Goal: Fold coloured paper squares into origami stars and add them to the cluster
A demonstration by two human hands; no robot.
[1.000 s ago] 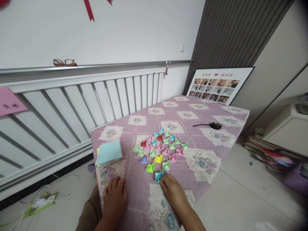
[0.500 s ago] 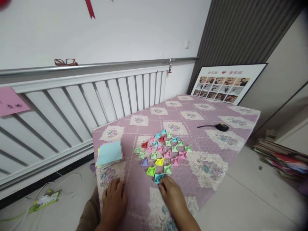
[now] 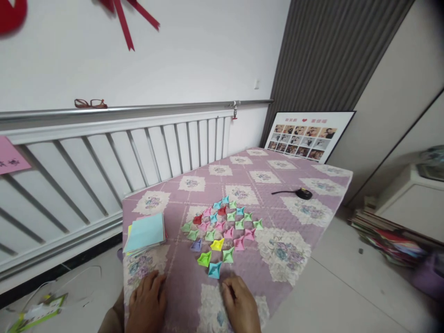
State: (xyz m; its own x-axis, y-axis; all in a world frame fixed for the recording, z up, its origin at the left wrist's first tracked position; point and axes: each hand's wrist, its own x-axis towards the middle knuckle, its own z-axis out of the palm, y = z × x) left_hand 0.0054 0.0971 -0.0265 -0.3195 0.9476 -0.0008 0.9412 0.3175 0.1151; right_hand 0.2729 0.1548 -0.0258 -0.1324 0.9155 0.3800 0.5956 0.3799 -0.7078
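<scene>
My left hand [image 3: 148, 299] lies flat on the tablecloth at the near left edge, fingers stretched out and holding nothing. Just above it is a stack of coloured paper sheets [image 3: 145, 232] with a light blue one on top. My right hand [image 3: 240, 303] rests on the cloth with its fingers curled in, and nothing shows in them. Slightly apart from its fingertips sits a blue folded paper boat [image 3: 214, 270], the nearest of the group. Behind that stand a lime green paper boat [image 3: 204, 259], a pale green paper boat [image 3: 228, 255], a yellow paper boat [image 3: 217, 244] and several more in rows.
A black tape measure [image 3: 304, 193] with a strap lies farther right on the patterned tablecloth [image 3: 277, 212]. A white radiator [image 3: 166, 148] runs along the left side. A photo board [image 3: 308, 134] leans behind the far end, and stacked papers [image 3: 385, 236] lie on the floor at right.
My right hand has let go of the blue paper boat and drawn back a little toward me. The left hand stays on the cloth. The camera view has shifted slightly.
</scene>
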